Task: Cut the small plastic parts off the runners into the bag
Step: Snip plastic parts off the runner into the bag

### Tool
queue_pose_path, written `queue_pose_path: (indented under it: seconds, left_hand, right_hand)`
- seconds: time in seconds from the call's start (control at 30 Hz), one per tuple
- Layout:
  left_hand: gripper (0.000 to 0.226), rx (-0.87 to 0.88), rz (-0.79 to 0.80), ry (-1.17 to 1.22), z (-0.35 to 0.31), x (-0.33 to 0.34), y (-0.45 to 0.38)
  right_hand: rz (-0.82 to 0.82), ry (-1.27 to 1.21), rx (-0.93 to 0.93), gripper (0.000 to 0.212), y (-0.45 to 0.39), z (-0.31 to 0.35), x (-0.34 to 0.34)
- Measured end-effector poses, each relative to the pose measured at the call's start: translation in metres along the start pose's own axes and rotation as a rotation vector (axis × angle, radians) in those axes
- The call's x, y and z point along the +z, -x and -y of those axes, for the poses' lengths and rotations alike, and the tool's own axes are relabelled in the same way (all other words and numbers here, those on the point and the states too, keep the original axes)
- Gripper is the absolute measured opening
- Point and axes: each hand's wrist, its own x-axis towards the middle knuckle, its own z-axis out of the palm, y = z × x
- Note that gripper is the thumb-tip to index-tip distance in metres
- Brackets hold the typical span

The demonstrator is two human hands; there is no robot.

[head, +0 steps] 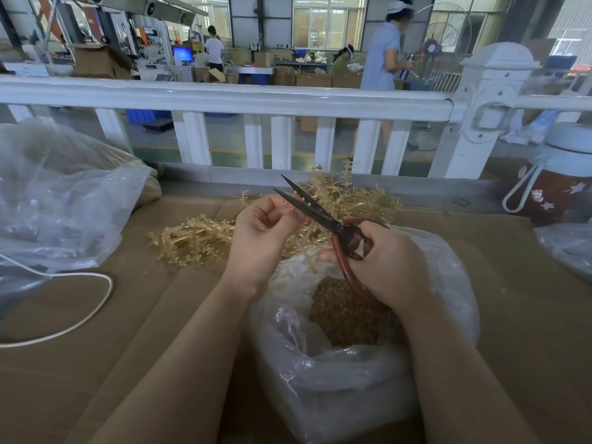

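My right hand (381,261) grips black scissors (307,203) by their red-brown loop handles; the blades stand apart and point up and to the left. My left hand (261,232) pinches a thin amber runner (309,251) right beside the blades. Both hands hover over an open clear plastic bag (320,379) that holds several small amber cut parts (346,315). A pile of amber runners (192,240) lies on the cardboard behind my hands, and more runners (355,195) are heaped past the scissors.
A large crumpled clear bag (57,200) fills the left side, with a white cable (93,306) looping in front of it. A white railing (224,100) borders the far edge. A red-and-white bottle (557,181) stands at right, another bag (567,248) below it.
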Motion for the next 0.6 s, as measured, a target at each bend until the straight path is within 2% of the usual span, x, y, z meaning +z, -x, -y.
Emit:
queue_pose_path:
  seconds: [0.07, 0.17, 0.27, 0.4, 0.6]
  left_hand:
    - [0.006, -0.005, -0.009, -0.008, 0.001, -0.0002, -0.0004]
    - [0.008, -0.018, -0.014, -0.022, 0.0012, -0.0019, -0.0004]
    - [0.02, -0.032, -0.002, -0.017, -0.0007, -0.0035, -0.0001]
    - [0.011, -0.033, 0.037, -0.038, 0.0, -0.0055, 0.0003]
    - [0.011, -0.028, 0.059, -0.067, 0.0006, -0.0052, 0.0008]
  right_hand:
    - [-0.002, 0.004, 0.001, 0.075, -0.0002, 0.0008, -0.0005]
    - [-0.012, 0.005, 0.002, 0.073, 0.0001, 0.0017, -0.0007]
    - [-0.01, 0.0, 0.002, 0.07, 0.0003, 0.0011, -0.0002]
    - [-0.019, 0.043, -0.016, 0.059, 0.0012, 0.0016, -0.0009]
    - [-0.037, 0.058, -0.042, 0.066, 0.0013, 0.003, -0.0018]
